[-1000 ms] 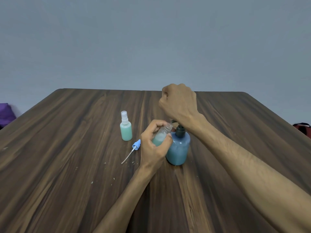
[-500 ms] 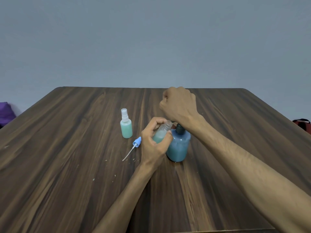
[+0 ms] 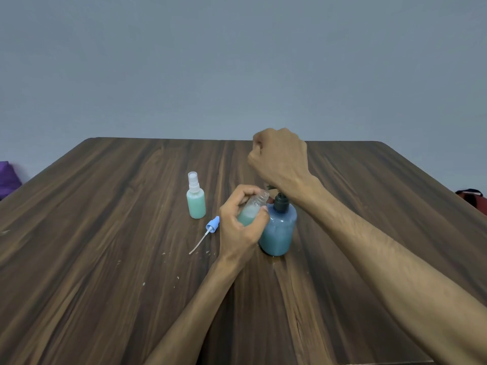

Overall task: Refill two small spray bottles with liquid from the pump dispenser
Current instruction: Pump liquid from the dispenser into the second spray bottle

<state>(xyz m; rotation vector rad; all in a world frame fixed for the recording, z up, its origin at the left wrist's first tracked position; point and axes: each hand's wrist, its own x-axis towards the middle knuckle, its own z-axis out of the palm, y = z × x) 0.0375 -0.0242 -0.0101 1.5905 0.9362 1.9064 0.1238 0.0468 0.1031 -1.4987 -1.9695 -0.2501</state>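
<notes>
My left hand point(image 3: 238, 227) grips an uncapped small spray bottle point(image 3: 251, 210), partly filled with pale green liquid and tilted with its open neck toward the pump spout. My right hand point(image 3: 279, 159) is a closed fist resting on the dark pump head of the blue pump dispenser point(image 3: 278, 231), which stands at the table's middle. The pump head is mostly hidden under the fist. A second small spray bottle point(image 3: 196, 197), green-filled with a clear spray cap on, stands upright to the left. A blue spray cap with its dip tube point(image 3: 208, 231) lies flat between that bottle and my left hand.
Everything rests on a dark wood-grain table point(image 3: 105, 259) with a few pale specks near the cap. A purple object point(image 3: 8, 179) sits past the left edge and a red-black object point(image 3: 471, 197) past the right edge. A grey wall is behind.
My right fist dipped lower onto the pump half a second ago and has risen again now. My left hand keeps the open bottle at the spout.
</notes>
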